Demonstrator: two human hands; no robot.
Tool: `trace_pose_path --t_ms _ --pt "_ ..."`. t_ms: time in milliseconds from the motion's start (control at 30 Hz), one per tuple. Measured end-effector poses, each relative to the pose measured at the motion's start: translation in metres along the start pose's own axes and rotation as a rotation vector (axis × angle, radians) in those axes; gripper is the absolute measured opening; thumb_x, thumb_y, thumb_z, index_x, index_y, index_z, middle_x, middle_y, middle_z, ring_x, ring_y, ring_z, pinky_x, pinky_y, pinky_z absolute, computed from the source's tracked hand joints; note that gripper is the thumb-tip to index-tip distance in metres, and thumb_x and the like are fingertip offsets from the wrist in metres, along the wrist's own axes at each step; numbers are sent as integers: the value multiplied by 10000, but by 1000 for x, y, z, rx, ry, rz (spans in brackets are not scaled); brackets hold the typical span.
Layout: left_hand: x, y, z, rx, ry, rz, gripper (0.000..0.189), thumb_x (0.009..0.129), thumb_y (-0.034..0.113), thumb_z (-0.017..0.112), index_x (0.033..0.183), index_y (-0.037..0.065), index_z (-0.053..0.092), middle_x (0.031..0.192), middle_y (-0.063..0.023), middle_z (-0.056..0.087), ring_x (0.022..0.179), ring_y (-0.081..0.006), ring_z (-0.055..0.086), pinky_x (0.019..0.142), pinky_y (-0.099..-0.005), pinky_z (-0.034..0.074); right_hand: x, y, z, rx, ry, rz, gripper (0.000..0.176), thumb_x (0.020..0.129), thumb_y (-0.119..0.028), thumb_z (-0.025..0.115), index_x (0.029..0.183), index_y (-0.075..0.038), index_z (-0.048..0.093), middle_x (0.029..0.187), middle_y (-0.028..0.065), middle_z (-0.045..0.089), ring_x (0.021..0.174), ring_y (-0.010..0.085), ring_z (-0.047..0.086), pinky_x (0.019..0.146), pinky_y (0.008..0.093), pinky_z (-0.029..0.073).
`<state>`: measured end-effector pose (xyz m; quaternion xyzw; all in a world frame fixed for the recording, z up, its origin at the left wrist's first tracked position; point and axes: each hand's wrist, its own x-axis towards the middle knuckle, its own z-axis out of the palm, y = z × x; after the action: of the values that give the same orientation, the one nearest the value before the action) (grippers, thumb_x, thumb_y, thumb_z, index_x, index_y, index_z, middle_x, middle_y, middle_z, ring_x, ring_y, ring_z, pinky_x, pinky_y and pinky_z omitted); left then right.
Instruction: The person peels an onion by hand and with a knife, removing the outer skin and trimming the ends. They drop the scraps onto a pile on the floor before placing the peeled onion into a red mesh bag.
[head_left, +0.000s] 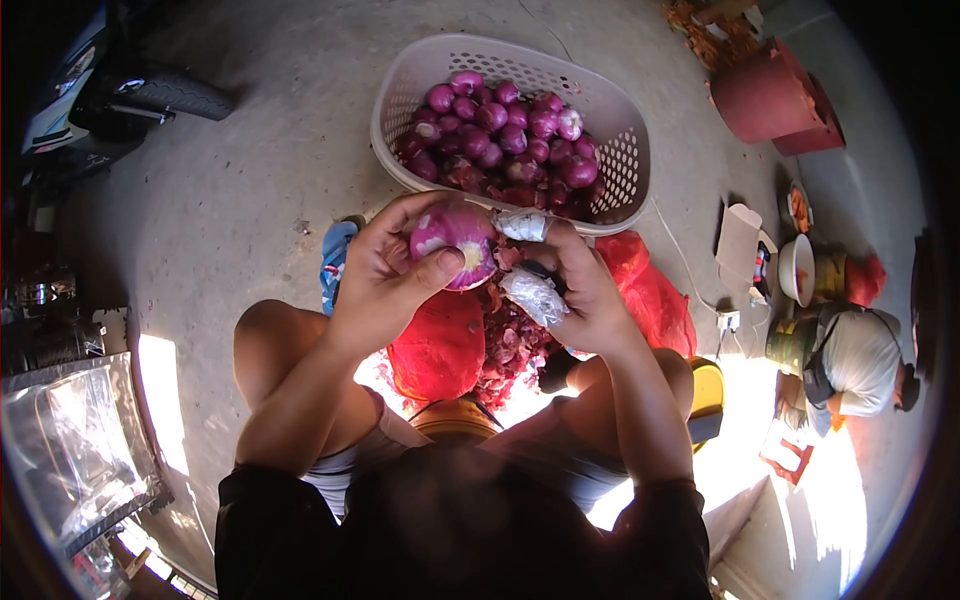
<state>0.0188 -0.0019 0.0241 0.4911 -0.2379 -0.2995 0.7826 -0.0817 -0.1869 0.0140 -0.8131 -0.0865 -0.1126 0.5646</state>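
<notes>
My left hand (385,275) is closed around a red onion (455,240), with the thumb lying across its front. Close on the right, my right hand (590,290) is curled, its index finger and thumb wrapped in silvery covering. Between those fingers sits a small dark object whose kind I cannot make out. A piece of onion skin (508,252) hangs between the onion and the wrapped fingers. Below the hands, loose onion skins (515,365) lie heaped between my legs beside a red mesh bag (437,345). Just beyond my hands stands a plastic basket (400,80) of red onions (490,118).
More red mesh (655,300) lies by my right knee. A blue slipper (335,262) is at the left, a yellow one (706,400) at the right. Another person (855,360) is at the far right near a white bowl (797,270). A motorbike wheel (175,92) shows upper left.
</notes>
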Motion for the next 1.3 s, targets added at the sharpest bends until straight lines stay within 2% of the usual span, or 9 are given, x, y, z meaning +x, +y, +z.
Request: trace_pose_path --t_ms 67,167,267,400,633,767,900,1033,1300 --pt "0 1 1 33 24 -23 601 804 278 692 1239 -45 432 1149 -123 563 1057 -182 550 933 -325 422 1 -2 -1 -43 1 17 512 733 -20 651 1183 -48 408 882 128 658 831 303 653 693 329 482" --pt "0 -2 0 -8 -1 30 476 826 64 645 1238 -47 432 1127 -110 571 1041 -157 549 915 -301 434 2 -2 -1 -70 14 12 483 717 -27 657 1151 -55 445 913 127 655 849 321 646 704 353 489" --pt "-1 -1 0 41 27 -12 590 804 244 695 1243 -52 434 1156 -121 561 1055 -180 551 931 -324 426 2 -2 -1 -122 21 30 458 705 -28 661 1122 -60 475 953 131 649 862 331 641 715 365 492" --pt "-1 -1 -1 -3 3 8 457 841 61 626 1243 -50 439 1145 -108 565 1050 -159 545 927 -304 425 1 1 2 -167 73 -26 449 698 -9 653 1113 -49 488 972 133 646 894 324 638 755 355 490" --pt "1 1 -1 -47 -12 10 474 858 54 599 1280 -52 413 1199 -111 541 1088 -172 523 960 -316 397 2 5 1 109 144 -59 475 816 52 574 1241 -37 383 1101 130 599 979 193 606 851 308 472" --pt "2 2 2 -89 39 23 483 855 54 605 1284 -45 408 1188 -111 544 1076 -167 528 949 -310 405 3 -11 -5 296 99 135 546 801 32 599 1275 -31 335 1008 124 629 890 195 630 810 302 479" --pt "1 1 0 28 48 43 493 833 49 636 1268 -40 422 1155 -111 555 1051 -160 539 924 -297 423 3 -14 -4 29 -9 113 580 764 -68 657 1254 -50 348 841 133 646 782 266 650 701 354 477" --pt "1 -1 6 67 69 67 493 818 50 657 1250 -40 437 1134 -109 562 1035 -154 546 910 -291 431 4 -1 4 -146 37 3 601 692 -84 680 1220 -69 394 894 144 640 830 370 624 693 379 488" --pt "-1 -4 4 21 62 64 480 825 57 653 1241 -51 440 1121 -106 566 1030 -155 549 909 -297 430 6 5 4 -190 34 -8 562 656 -41 678 1170 -81 457 979 140 636 866 360 623 722 393 502"
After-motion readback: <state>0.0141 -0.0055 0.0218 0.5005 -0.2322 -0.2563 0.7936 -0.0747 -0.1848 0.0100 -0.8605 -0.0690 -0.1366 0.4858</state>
